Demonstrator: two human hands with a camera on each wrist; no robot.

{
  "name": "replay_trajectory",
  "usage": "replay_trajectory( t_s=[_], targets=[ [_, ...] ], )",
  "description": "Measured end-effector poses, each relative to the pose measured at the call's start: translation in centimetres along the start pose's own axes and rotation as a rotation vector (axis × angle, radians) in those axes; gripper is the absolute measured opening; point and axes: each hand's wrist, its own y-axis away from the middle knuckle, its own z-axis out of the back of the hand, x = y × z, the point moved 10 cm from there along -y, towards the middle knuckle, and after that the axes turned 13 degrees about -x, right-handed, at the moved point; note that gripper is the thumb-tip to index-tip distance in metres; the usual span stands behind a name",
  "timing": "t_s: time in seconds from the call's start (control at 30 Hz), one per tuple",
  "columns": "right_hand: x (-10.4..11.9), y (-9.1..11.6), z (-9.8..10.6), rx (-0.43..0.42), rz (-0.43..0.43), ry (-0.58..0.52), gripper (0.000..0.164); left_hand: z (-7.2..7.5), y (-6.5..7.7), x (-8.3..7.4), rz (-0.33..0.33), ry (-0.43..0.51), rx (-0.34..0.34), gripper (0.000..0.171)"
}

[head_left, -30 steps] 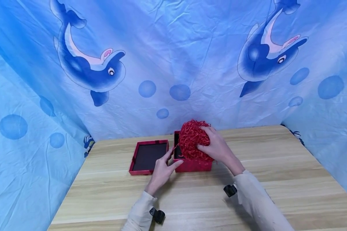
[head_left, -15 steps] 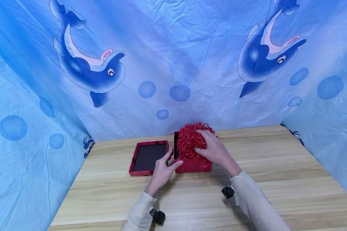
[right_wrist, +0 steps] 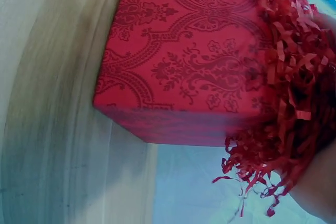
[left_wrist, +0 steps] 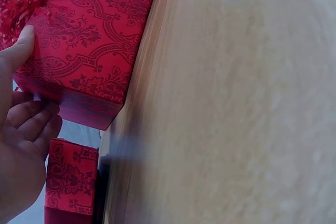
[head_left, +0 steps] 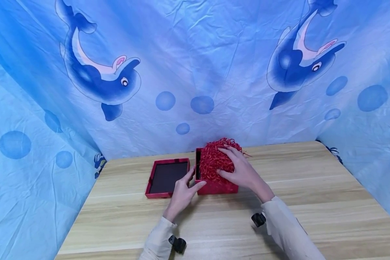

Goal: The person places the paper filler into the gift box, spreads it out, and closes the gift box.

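A red patterned gift box (head_left: 217, 187) stands lidless on the table, dark inside along its left wall. A mound of red shredded paper (head_left: 214, 159) fills most of its opening, rising above the rim and hanging over the right side. My right hand (head_left: 242, 171) grips the mound from the right, thumb and fingers spread around it; some fingertips are hidden in the strands. My left hand (head_left: 181, 193) rests at the box's front left corner. In the left wrist view its thumb (left_wrist: 23, 45) touches the front face and its relaxed fingers (left_wrist: 39, 121) lie by the left side.
The box's lid (head_left: 168, 177) lies upside down to the left of the box, its dark inner face up. Under everything is a wooden table (head_left: 312, 187). A blue dolphin-print cloth (head_left: 195, 72) hangs behind the table's back edge.
The shredded paper has gone down and a little back into the box under my right hand. The right fingers have since spread slightly wider. My left hand has stayed put.
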Motion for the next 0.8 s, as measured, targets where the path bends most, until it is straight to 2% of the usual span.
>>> replay_trajectory(
  t_s=[0.23, 0.47, 0.73, 0.8],
  targets=[
    [0.9, 0.6, 0.7, -0.015, 0.073, 0.040, 0.078, 0.0, 0.0, 0.0, -0.018, 0.013, -0.009, 0.074],
    [1.3, 1.3, 1.2, -0.040, 0.132, 0.096, 0.073, -0.1, 0.0, 0.1, -0.005, 0.007, -0.008, 0.076],
    [0.8, 1.6, 1.2, -0.047, 0.085, 0.052, 0.085, -0.1, 0.1, 0.0, -0.016, 0.015, -0.010, 0.074],
    [0.7, 1.6, 1.1, -0.051, 0.075, 0.041, 0.084, -0.1, 0.1, -0.1, -0.022, 0.017, -0.014, 0.073]
  ],
)
